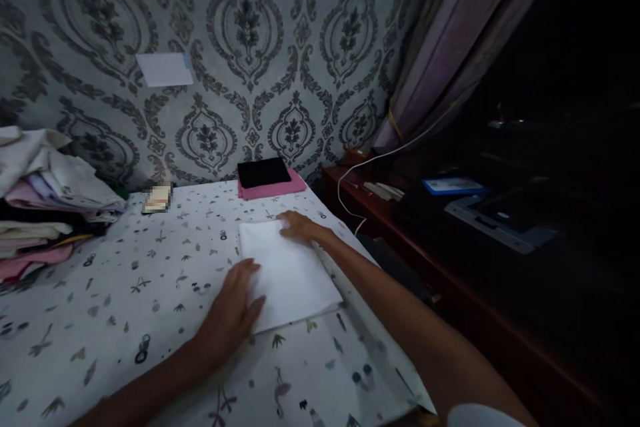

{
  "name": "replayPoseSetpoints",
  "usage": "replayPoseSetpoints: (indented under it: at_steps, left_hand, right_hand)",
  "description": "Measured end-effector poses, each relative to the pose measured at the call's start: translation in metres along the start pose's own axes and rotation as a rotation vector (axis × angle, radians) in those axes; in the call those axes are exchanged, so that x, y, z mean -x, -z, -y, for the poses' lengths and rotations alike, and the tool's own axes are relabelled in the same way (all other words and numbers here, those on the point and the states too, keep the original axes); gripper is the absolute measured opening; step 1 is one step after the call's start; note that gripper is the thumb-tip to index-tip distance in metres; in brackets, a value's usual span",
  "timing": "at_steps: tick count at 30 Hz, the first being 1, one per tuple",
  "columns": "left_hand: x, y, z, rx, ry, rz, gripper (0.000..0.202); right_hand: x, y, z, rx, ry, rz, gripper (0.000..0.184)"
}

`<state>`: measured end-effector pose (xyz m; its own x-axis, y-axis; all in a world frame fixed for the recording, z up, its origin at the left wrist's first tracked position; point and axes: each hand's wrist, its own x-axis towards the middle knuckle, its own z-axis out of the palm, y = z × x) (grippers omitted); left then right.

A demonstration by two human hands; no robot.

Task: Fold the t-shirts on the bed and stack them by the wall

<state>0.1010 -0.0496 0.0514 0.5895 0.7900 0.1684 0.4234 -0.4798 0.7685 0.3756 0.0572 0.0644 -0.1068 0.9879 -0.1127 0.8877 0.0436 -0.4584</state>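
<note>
A white folded cloth (pixel 293 280) lies flat as a rough rectangle on the patterned bedsheet (pixel 165 293). My left hand (pixel 233 303) rests at its left edge, thumb and fingers apart, the fingertips touching the fabric. At the far right corner of the cloth, my right hand (pixel 297 227) lies over the edge with its fingers slightly bent and pointing left; no grip on the fabric shows. Beyond them, a black folded cloth (pixel 263 173) sits on top of a pink folded cloth (pixel 299 181).
A heap of clothes (pixel 45 200) stands at the left. Near the wall lies a phone-like object (pixel 158 198), its face blurred. Right of the bed runs a dark red wooden surface (pixel 475 300) with a blue-edged item (pixel 453 186). A white cable (pixel 380 157) hangs beside the curtain (pixel 445 40).
</note>
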Motion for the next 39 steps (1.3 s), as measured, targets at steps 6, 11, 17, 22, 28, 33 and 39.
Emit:
replayPoseSetpoints:
  at_steps: [6, 11, 17, 22, 28, 33, 39]
  left_hand:
    - [-0.027, 0.009, 0.015, 0.528, 0.557, 0.025, 0.076]
    - [-0.05, 0.013, 0.011, 0.592, 0.668, 0.219, 0.047]
    - [-0.062, 0.068, 0.037, 0.689, 0.695, -0.101, 0.024]
    - [-0.044, 0.08, 0.038, 0.827, 0.813, -0.086, 0.044]
    - [-0.017, 0.05, 0.011, 0.972, 0.882, -0.002, 0.054]
    - [-0.031, 0.047, 0.015, 0.998, 0.819, -0.102, 0.048]
    - [-0.116, 0.081, 0.019, 0.833, 0.576, -0.302, 0.048]
  right_hand:
    - [-0.022, 0.023, -0.002, -0.013, -0.053, 0.125, 0.043]
    - [-0.015, 0.029, 0.001, -0.101, -0.122, 0.062, 0.041]
    - [0.027, 0.017, -0.013, -0.28, -0.282, 0.059, 0.053]
    - [0.037, 0.01, -0.009, -0.463, -0.46, 0.085, 0.064]
    - [0.014, 0.018, 0.008, -0.623, -0.507, 0.13, 0.033]
    - [0.009, 0.011, -0.004, -0.885, -0.374, 0.233, 0.022]
    - [-0.014, 0.028, -0.03, -1.128, -0.105, -0.087, 0.033]
